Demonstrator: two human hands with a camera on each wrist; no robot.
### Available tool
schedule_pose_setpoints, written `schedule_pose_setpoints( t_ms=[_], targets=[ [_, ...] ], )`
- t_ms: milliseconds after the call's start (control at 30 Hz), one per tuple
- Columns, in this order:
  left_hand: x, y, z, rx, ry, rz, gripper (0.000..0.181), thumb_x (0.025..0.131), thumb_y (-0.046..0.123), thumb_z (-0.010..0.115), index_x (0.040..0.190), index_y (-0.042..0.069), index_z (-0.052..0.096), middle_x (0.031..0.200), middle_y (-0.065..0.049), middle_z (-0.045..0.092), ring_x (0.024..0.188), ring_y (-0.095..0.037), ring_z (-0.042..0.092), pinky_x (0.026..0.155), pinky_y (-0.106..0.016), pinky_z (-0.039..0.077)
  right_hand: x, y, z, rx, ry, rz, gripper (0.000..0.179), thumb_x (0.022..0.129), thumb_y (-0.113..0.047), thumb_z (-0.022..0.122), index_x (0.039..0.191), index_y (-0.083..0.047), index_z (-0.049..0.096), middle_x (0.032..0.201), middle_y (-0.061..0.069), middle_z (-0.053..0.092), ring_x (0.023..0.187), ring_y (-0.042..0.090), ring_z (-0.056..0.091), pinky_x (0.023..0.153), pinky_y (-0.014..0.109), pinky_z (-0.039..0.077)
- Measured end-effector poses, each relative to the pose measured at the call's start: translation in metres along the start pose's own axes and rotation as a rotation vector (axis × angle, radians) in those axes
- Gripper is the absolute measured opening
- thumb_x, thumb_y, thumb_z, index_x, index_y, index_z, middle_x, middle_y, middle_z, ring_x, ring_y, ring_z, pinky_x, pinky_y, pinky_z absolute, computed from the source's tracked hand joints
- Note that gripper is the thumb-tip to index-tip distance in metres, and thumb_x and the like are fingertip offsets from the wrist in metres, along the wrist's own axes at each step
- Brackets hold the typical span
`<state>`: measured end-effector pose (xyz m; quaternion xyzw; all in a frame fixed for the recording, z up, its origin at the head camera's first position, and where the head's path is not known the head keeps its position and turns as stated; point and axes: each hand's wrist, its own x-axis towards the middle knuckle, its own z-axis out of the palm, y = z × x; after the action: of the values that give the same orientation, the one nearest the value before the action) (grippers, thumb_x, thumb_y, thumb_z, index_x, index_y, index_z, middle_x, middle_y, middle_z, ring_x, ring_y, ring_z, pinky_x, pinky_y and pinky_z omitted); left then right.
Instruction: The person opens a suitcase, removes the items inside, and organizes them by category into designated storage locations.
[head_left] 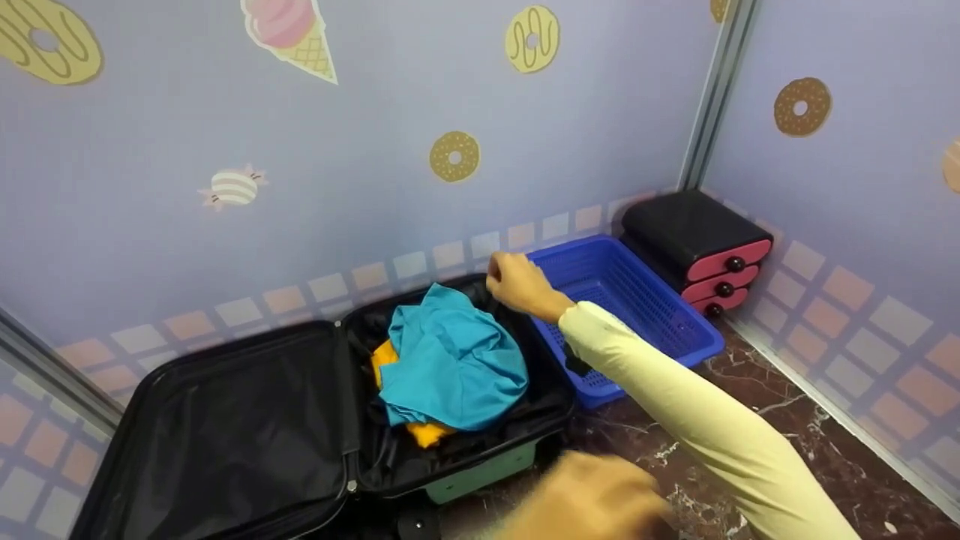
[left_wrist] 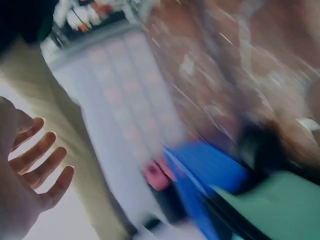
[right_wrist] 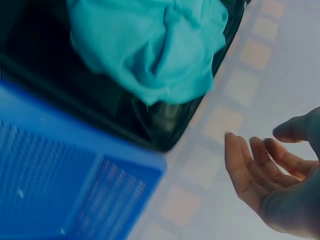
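A teal cloth lies crumpled on top of a yellow-orange cloth in one half of an open black-lined suitcase. My right hand hovers above the suitcase's back right corner, beside a blue plastic basket. In the right wrist view its fingers are loosely bent with nothing in them, apart from the teal cloth. My left hand, blurred in the head view, is over the floor in front of the suitcase. The left wrist view shows its fingers spread, loosely bent and holding nothing.
A small black drawer box with pink drawer fronts stands behind the basket, in the corner. Lilac walls rise close behind the suitcase and to the right. Dark red marbled floor shows at the right front.
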<state>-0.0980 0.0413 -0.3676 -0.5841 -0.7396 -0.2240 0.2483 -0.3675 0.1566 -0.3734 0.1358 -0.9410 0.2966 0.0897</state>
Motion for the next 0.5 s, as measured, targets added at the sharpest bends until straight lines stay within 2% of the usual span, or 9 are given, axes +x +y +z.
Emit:
schedule_pose_setpoints(
  t_ms=[33,67,100,167,267,300,333,400,500],
  targets=[
    [-0.010,-0.013,0.002,0.036,0.035,-0.014,0.016,0.094,0.016,0.071,0.110,0.015,0.074,0.114,0.001,0.072,0.110,-0.011,0.067,0.096,-0.026,0.053,-0.002,0.000,0.002,0.026,-0.026,0.023,0.012,0.100,-0.008,0.059,0.102,0.000,0.067,0.094,0.016,0.071,0.079,0.030,0.069,0.073,0.045,0.060],
    [-0.022,-0.028,0.006,0.046,0.040,-0.043,0.017,0.095,0.013,0.070,0.111,0.014,0.073,0.115,0.001,0.073,0.110,-0.013,0.068,0.097,-0.028,0.055,-0.004,0.000,0.003,0.061,-0.054,0.050,0.011,0.100,-0.008,0.060,0.104,0.001,0.067,0.095,0.016,0.071,0.080,0.030,0.070,0.072,0.044,0.062],
    [-0.035,-0.041,0.004,-0.027,0.051,-0.130,0.022,0.093,0.007,0.071,0.114,0.013,0.073,0.116,-0.001,0.073,0.110,-0.016,0.069,0.097,-0.029,0.056,-0.006,0.000,0.004,0.103,-0.081,0.082,0.011,0.101,-0.007,0.061,0.105,0.001,0.066,0.097,0.017,0.071,0.079,0.030,0.071,0.070,0.043,0.064],
    [-0.061,-0.067,0.002,-0.093,0.091,-0.277,0.028,0.091,-0.001,0.069,0.115,0.012,0.072,0.117,-0.001,0.073,0.108,-0.017,0.069,0.094,-0.032,0.059,-0.010,0.003,0.007,0.205,-0.139,0.160,0.011,0.101,-0.006,0.063,0.108,0.003,0.065,0.102,0.020,0.071,0.077,0.029,0.072,0.068,0.042,0.066],
    [-0.095,-0.101,-0.017,-0.137,0.115,-0.531,0.025,0.097,-0.002,0.066,0.117,0.012,0.072,0.118,0.000,0.073,0.099,-0.018,0.070,0.086,-0.034,0.062,-0.015,0.008,0.010,0.348,-0.211,0.252,0.013,0.101,-0.004,0.065,0.110,0.005,0.063,0.112,0.027,0.070,0.073,0.022,0.070,0.070,0.040,0.066],
    [-0.106,-0.111,-0.025,-0.131,0.115,-0.630,0.026,0.096,-0.002,0.069,0.117,0.013,0.072,0.119,0.000,0.072,0.100,-0.018,0.070,0.086,-0.036,0.062,-0.017,0.010,0.011,0.389,-0.235,0.275,0.014,0.101,-0.004,0.065,0.111,0.005,0.062,0.115,0.029,0.069,0.071,0.019,0.069,0.071,0.040,0.066],
    [-0.115,-0.121,-0.033,-0.110,0.120,-0.702,0.023,0.098,-0.001,0.068,0.117,0.011,0.072,0.118,-0.001,0.073,0.099,-0.018,0.071,0.085,-0.036,0.062,-0.019,0.011,0.012,0.421,-0.257,0.292,0.014,0.101,-0.004,0.065,0.111,0.005,0.062,0.118,0.031,0.068,0.069,0.018,0.068,0.072,0.041,0.066],
    [-0.130,-0.139,-0.046,-0.093,0.133,-0.835,0.020,0.100,0.000,0.066,0.117,0.009,0.072,0.116,-0.004,0.073,0.097,-0.020,0.070,0.085,-0.039,0.062,-0.023,0.014,0.014,0.463,-0.297,0.313,0.014,0.101,-0.004,0.065,0.111,0.005,0.061,0.121,0.033,0.066,0.069,0.017,0.067,0.074,0.042,0.066],
    [-0.147,-0.160,-0.061,-0.103,0.176,-0.987,0.018,0.101,0.000,0.064,0.117,0.005,0.072,0.113,-0.009,0.074,0.101,-0.023,0.070,0.087,-0.041,0.061,-0.027,0.018,0.018,0.486,-0.337,0.333,0.015,0.101,-0.005,0.066,0.111,0.004,0.060,0.123,0.033,0.063,0.076,0.022,0.069,0.076,0.042,0.066]
  ],
)
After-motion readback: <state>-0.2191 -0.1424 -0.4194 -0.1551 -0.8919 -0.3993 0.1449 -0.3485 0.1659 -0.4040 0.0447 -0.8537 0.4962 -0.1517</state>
